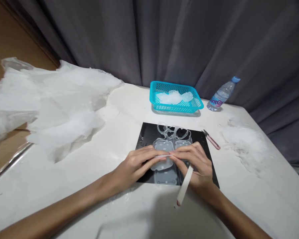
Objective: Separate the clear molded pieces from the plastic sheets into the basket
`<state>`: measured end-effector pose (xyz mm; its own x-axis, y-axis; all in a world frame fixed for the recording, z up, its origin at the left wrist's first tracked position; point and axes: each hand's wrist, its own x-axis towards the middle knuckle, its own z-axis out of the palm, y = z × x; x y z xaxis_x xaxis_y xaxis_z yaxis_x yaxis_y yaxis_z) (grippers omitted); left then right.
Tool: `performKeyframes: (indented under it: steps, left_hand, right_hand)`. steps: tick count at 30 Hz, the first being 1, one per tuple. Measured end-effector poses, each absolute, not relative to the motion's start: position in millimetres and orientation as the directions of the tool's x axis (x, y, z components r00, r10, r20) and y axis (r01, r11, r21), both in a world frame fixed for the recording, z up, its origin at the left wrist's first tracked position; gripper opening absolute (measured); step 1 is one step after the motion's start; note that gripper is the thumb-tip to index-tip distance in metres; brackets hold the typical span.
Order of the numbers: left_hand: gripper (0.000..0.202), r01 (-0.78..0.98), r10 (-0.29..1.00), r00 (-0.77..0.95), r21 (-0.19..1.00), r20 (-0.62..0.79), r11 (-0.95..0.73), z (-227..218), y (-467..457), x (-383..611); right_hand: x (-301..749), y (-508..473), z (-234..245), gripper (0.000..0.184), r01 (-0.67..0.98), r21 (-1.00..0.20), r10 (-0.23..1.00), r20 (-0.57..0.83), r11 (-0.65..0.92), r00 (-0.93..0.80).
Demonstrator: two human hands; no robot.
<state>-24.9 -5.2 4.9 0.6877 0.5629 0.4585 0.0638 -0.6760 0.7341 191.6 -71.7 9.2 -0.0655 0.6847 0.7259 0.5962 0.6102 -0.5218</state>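
Note:
My left hand [146,161] and my right hand [193,162] meet over a black mat [145,132]. Between their fingertips they pinch a thin translucent piece [163,155], seen edge-on. A slim white handle [184,186] with a reddish end, its kind unclear, is tucked in my right hand and points toward me. Under the hands lies a translucent molded sheet [165,177] with rounded panels. Thin curled outlines of the same clear material [164,131] spread at its far end. My fingers hide part of the sheet.
Behind the mat stands a blue basket [175,108] with translucent pieces inside. A water bottle [220,96] is to its right. Pink-handled thread snips [211,140] lie by the mat, near clear scraps [246,142]. Large bags of white material [64,99] fill the left.

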Motion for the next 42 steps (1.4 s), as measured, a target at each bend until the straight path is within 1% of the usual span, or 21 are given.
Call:
performKeyframes:
  steps: [4, 8, 10, 13, 16, 19, 24, 28, 34, 42]
  left_hand:
    - [0.030, 0.045, 0.561, 0.694, 0.750, 0.451, -0.659, 7, -4, -26]
    - [0.029, 0.048, 0.583, 0.718, 0.808, 0.381, -0.587, 6, -4, -28]
    - [0.027, 0.081, 0.626, 0.720, 0.859, 0.300, -0.505, 7, -5, -28]
    - [0.022, 0.167, 0.686, 0.719, 0.930, 0.114, -0.329, 10, -7, -24]
    - [0.024, 0.215, 0.684, 0.729, 0.957, -0.026, -0.193, 10, -8, -19]
    - [0.025, 0.256, 0.658, 0.747, 0.953, -0.090, -0.161, 6, -10, -18]
    - [0.029, 0.331, 0.659, 0.743, 0.920, -0.115, -0.212, 0, -9, -19]
    - [0.030, 0.331, 0.673, 0.733, 0.917, -0.101, -0.222, 2, -6, -18]
    - [0.035, 0.336, 0.672, 0.731, 0.919, -0.118, -0.204, 8, -5, -20]
    - [0.035, 0.333, 0.683, 0.724, 0.916, -0.097, -0.224, 11, -8, -18]
  right_hand:
    - [189, -71, 11, 0.018, 0.603, -0.520, 0.683, 0.728, 0.605, -0.057]
    - [191, -72, 11, 0.018, 0.587, -0.540, 0.701, 0.709, 0.603, -0.068]
    - [194, -72, 10, 0.017, 0.570, -0.566, 0.724, 0.686, 0.596, -0.076]
    - [199, -73, 6, 0.017, 0.540, -0.596, 0.749, 0.654, 0.594, -0.103]
    - [205, -75, 2, 0.014, 0.517, -0.625, 0.782, 0.605, 0.585, -0.152]
    - [210, -74, -3, 0.011, 0.506, -0.657, 0.816, 0.545, 0.559, -0.194]
    - [214, -70, -8, 0.010, 0.521, -0.659, 0.829, 0.519, 0.543, -0.208]
    - [213, -68, -7, 0.008, 0.555, -0.622, 0.814, 0.547, 0.552, -0.196]
    - [208, -70, -6, 0.008, 0.607, -0.567, 0.788, 0.592, 0.557, -0.170]
    - [206, -75, -2, 0.011, 0.646, -0.531, 0.784, 0.595, 0.549, -0.177]
